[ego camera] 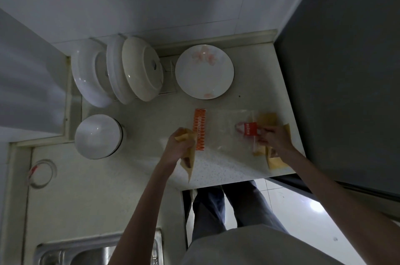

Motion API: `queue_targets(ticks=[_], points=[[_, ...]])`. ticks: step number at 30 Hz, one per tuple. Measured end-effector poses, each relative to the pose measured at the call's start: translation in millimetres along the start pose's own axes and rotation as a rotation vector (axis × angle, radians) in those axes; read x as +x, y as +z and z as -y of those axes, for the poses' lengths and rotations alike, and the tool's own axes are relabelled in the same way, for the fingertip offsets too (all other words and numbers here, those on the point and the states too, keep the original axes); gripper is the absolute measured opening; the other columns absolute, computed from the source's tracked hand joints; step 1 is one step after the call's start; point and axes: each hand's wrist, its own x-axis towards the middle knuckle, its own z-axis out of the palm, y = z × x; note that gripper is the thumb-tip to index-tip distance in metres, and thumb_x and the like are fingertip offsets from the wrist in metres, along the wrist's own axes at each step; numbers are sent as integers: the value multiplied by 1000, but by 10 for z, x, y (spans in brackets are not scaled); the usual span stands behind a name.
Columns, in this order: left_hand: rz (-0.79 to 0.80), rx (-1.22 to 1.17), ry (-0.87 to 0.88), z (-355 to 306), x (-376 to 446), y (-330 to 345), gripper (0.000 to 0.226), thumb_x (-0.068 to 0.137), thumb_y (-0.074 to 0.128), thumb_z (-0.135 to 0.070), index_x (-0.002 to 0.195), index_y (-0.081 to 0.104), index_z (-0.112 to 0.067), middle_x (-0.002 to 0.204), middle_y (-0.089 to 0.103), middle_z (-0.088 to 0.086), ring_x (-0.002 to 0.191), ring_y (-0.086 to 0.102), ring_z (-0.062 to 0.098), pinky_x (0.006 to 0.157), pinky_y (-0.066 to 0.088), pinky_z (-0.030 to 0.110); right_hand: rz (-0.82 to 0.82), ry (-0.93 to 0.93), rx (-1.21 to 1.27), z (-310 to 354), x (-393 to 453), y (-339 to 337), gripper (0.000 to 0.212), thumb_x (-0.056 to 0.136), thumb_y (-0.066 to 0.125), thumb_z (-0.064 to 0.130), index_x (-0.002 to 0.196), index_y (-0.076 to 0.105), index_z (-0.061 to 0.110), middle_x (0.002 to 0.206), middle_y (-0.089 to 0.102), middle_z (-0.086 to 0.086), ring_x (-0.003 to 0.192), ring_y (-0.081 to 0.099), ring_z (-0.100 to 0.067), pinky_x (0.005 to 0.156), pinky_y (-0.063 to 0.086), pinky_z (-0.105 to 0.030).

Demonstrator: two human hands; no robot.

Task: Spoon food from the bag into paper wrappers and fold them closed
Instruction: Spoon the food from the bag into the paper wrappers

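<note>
Pale speckled countertop (216, 169) runs between a white tiled wall and a dark panel at its right edge. On it lies a clear plastic bag (225, 130) with an orange printed strip at its left end and a red label near its right end, stretched along the middle of the counter towards the right edge. The left hand (179, 145) grips a tan paper wrapper (189, 156), fingers curled round its upper part while the rest hangs down towards the front edge. The right hand (275, 137) pinches the bag's right end beside the red label (what sits inside is too dim to tell). More tan wrappers (275, 160) lie under and around that hand, near the front right corner. A flower-patterned plate (204, 72) sits flat by the back edge; white bowls (121, 72) lean in a rack at the back left, and one upturned bowl (97, 137) rests near the left edge.
</note>
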Motion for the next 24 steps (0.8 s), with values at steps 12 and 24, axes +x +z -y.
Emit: queue_targets(ticks=[12,24], points=[[67,-68,-134,-74,511,402,3,91,56,-8,90,55,-10,82,56,9,81,55,27,64,44,32,-215,-11,12,-144,-39,-268,24,91,57,11,109,70,17,95,72,-10,82,71,-24,61,60,-35],[-285,-61,-243,218,487,215,11,88,60,-12,96,59,-4,91,61,17,81,64,33,78,53,51,-274,-19,121,-31,-187,-329,21,93,51,9,101,70,14,66,67,-6,57,66,-13,46,52,-23]])
